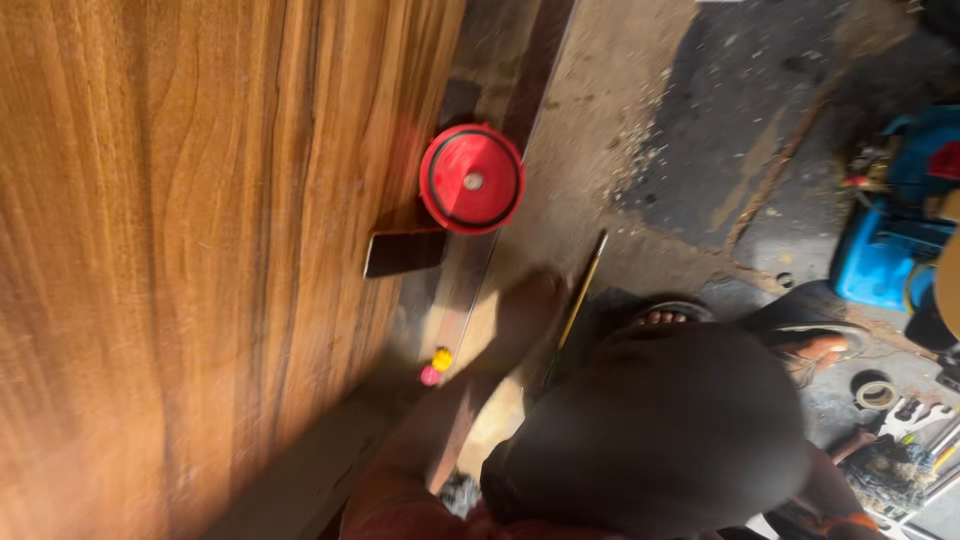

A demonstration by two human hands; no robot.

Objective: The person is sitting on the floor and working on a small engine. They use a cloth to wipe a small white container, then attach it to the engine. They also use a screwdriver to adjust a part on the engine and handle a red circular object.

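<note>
Only one arm shows, and I take it for my left. It reaches up from the bottom edge, and my left hand (530,300) is blurred over the edge of a wood-grain panel (180,260). A thin yellow-and-dark stick (582,290) lies just right of the hand; I cannot tell whether the fingers touch or hold it. A red round lid or tin (471,180) sits above the hand, with a dark phone (405,252) beside it on the panel's edge. Two small balls, yellow (441,358) and pink (430,376), lie by my forearm. My right hand is out of sight.
My dark-clad knee (650,430) fills the lower middle, with sandalled feet (820,350) on a dusty concrete floor strewn with shavings. A blue machine (885,250) stands at the right edge. A tape roll (877,393) and wrenches (920,415) lie at lower right.
</note>
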